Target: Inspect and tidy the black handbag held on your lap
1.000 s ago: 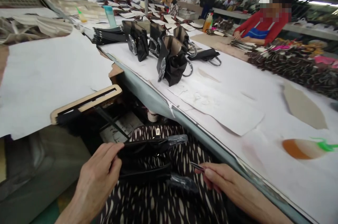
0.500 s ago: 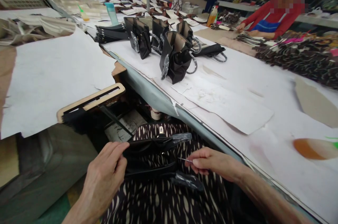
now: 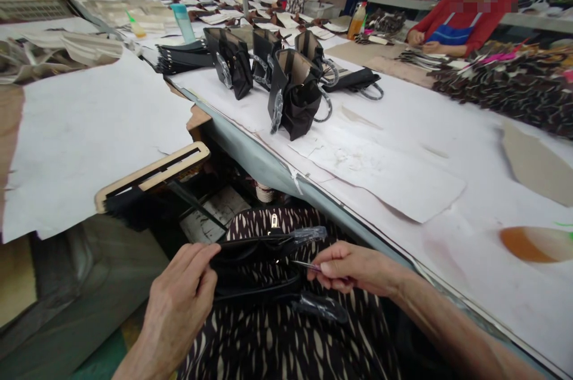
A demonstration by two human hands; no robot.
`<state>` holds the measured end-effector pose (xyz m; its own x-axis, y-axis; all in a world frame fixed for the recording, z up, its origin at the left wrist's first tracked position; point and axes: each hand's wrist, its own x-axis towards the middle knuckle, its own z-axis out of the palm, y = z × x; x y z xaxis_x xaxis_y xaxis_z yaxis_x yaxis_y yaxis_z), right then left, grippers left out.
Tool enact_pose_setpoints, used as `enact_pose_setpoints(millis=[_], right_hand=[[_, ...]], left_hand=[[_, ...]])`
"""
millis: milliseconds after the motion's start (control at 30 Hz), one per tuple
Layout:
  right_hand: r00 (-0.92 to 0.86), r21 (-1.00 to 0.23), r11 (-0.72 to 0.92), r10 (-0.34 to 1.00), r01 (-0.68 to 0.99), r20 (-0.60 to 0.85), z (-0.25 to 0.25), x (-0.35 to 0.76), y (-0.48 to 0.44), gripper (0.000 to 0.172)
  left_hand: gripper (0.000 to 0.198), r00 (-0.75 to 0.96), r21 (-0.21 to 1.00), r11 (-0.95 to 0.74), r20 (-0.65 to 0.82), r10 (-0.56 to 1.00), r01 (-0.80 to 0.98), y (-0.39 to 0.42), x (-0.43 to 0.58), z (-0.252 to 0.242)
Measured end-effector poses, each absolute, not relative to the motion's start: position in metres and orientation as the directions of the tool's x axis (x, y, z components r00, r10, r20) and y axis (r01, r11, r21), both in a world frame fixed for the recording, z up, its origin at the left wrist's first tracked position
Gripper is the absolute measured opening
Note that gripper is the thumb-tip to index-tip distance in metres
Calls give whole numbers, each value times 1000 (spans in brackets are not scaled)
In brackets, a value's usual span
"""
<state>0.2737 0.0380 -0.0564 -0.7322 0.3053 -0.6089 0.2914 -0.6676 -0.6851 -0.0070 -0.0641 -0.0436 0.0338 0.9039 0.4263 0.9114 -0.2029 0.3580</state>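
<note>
A black handbag (image 3: pixel 250 293) lies across my lap, its handles wrapped in clear plastic. My left hand (image 3: pixel 183 293) is closed on the bag's left end, thumb on the near side and fingers over the top. Between the fingers of my right hand (image 3: pixel 338 266) is a thin pointed metal tool (image 3: pixel 304 265) with a dark reddish handle, which I cannot name more exactly. Its tip points left at the bag's right end, close to a small shiny metal fitting (image 3: pixel 277 260); whether they touch is unclear.
Several black handbags (image 3: pixel 295 93) stand on the white-covered table (image 3: pixel 403 129) ahead. A wooden slotted frame (image 3: pixel 152 177) sits at the left table's edge. At right lies a bottle with orange liquid (image 3: pixel 523 244). A person in red sleeves (image 3: pixel 483 16) sits across the table, beside piled dark pieces (image 3: pixel 514 85).
My right hand has moved slightly left with the tool, bringing its tip closer to the metal fitting, and more of the handle shows. My left hand keeps its hold on the handbag.
</note>
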Motion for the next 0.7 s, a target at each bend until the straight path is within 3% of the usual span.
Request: enact_pose_setpoints(millis=[333,467,533,600,700], right_hand=[[-701,-777,-579,448,245,-555,-40,292,37,32],[-376,-761,-477,672,439,-638,-20,327,27,38],[-157,-667,-348,803,659,-574,-18,353,18,42],[2,-529,-235,915,815,-403,-25,387,7,44],[211,-316,-270,955,910,-208,-49,448,-12,44]], left_hand=[[20,14,374,-186,417,909,908,-66,-10,-45],[21,1,388,-167,393,919,906,-66,-12,-43],[20,-27,411,-154,403,915,899,-66,-12,-44],[20,-62,435,-133,406,912,891,-66,-12,-46],[20,-81,447,-128,419,905,885,-67,-11,-48]])
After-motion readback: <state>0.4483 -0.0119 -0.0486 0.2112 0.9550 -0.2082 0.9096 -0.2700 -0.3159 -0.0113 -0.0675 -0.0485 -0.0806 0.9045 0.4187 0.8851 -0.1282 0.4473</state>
